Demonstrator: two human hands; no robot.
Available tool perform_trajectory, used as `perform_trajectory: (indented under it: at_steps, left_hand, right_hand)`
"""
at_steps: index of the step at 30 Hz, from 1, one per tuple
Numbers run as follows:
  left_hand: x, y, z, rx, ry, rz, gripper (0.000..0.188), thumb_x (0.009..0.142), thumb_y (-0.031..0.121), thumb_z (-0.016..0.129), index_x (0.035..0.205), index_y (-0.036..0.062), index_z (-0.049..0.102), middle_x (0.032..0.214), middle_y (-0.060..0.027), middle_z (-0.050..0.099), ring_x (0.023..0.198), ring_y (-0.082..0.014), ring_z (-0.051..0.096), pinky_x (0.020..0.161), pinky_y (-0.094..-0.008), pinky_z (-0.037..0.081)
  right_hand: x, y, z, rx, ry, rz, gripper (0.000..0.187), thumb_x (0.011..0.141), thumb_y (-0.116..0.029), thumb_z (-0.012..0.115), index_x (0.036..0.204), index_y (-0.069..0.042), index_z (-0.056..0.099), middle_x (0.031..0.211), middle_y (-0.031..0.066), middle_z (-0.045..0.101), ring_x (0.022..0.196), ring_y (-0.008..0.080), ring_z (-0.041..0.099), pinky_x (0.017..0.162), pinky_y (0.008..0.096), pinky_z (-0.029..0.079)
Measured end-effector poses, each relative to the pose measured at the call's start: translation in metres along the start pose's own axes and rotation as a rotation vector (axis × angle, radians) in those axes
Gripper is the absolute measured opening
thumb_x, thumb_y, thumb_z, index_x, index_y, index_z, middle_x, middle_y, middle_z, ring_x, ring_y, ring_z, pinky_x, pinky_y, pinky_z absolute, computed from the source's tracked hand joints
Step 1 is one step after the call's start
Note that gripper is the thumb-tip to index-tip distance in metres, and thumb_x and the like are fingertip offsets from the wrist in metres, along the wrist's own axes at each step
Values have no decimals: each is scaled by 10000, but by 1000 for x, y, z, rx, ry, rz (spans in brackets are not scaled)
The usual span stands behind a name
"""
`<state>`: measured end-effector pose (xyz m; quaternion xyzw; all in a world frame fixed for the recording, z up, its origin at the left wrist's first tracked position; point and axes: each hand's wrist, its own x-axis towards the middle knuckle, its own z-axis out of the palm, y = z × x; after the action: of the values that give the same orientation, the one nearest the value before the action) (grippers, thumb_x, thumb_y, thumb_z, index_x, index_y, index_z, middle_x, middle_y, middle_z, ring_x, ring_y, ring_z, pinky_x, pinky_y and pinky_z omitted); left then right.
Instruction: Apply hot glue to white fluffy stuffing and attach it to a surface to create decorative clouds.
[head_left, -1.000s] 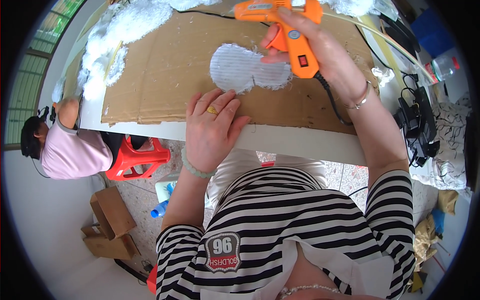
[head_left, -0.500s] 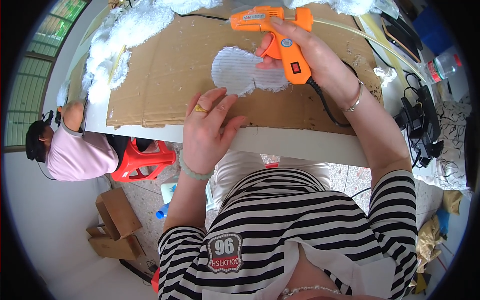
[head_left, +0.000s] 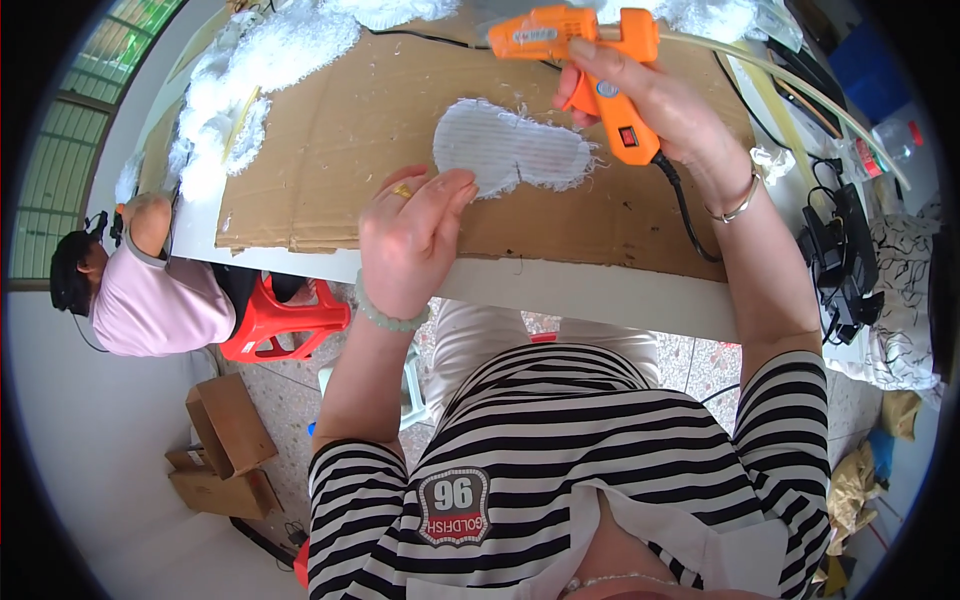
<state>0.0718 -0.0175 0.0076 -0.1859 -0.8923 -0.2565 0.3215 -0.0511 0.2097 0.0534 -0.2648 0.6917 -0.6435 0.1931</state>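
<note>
My right hand (head_left: 672, 108) is wrapped round the handle of an orange hot glue gun (head_left: 622, 115), raised over the cardboard with its nozzle toward the left. A pale glue stick (head_left: 790, 70) trails from its back end, and a black cord hangs from the handle. Beneath and left of it lies a white ribbed fabric piece (head_left: 510, 148), insole-like in outline, with frayed edges. By its lower left edge is my left hand (head_left: 412, 235), thumb and fingers drawn together. Whatever those fingertips may hold is hidden.
A brown cardboard sheet (head_left: 330, 150) covers much of the white table (head_left: 560, 293). White fluffy fabric (head_left: 270, 60) is heaped at the back left. A plastic bottle (head_left: 890, 145) and black adapters (head_left: 845, 240) lie at right. Another person (head_left: 165, 295) sits on a red stool (head_left: 285, 325) at left.
The glue gun has moved right in my right hand, off the white fabric piece. My left hand's fingers have drawn together, where they were spread before.
</note>
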Motion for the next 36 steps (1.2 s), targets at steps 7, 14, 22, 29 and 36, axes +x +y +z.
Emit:
perform_trajectory:
  at_steps: [7,14,22,29,36]
  left_hand:
    - [4,3,15,112,-228,100,347,758,187,716,1078,75,642,1116,-121,645,1079,-307,595,941,-481,424]
    - [-2,-1,20,152,-290,75,417,758,274,712,1121,85,631,1145,-122,638,1099,-309,585,976,-538,369]
    - [-2,0,18,146,-292,52,412,764,275,711,1123,92,630,1157,-104,634,1118,-292,574,989,-529,360]
    - [-4,-2,21,132,-257,64,389,746,278,722,1076,88,641,1130,-106,643,1097,-294,583,969,-546,363]
    - [-4,-2,21,129,-247,66,380,748,278,721,1064,82,646,1122,-109,646,1089,-294,587,964,-546,361]
  right_hand:
    - [0,7,14,-266,-48,16,383,912,-420,581,939,-40,619,779,5,588,723,90,532,656,264,434]
    - [7,25,12,-369,-90,51,393,904,-432,595,962,-43,600,764,-8,567,722,91,523,652,257,430]
    - [5,16,17,-454,-93,107,429,889,-481,596,911,-52,608,700,-13,541,654,93,478,592,258,396]
    - [5,20,19,-490,-43,117,441,890,-491,588,844,-53,593,671,-17,525,645,88,464,576,260,382]
    - [3,18,16,-518,-90,99,434,893,-484,588,823,-56,574,651,-20,509,616,87,455,556,258,376]
